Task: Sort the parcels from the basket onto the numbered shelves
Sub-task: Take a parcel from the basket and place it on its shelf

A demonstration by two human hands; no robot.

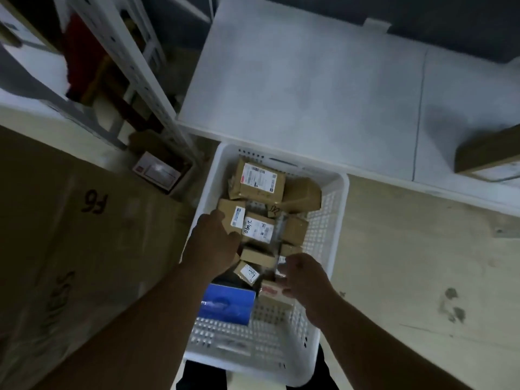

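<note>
I judge sorting far from done: the white basket (334, 192) on the floor holds roughly ten cardboard parcels (257, 180), and the shelves (135, 52) stand well apart at upper left. My left hand (213, 243) curls around a small labelled box (232, 216); my right hand (302, 277) pinches a red-marked box (271, 291) near the blue packet (225, 306). Neither box is lifted clear yet

White perforated plastic basket (333, 209), matt brown cardboard parcels (260, 181), glossy blue box (225, 305)
</note>
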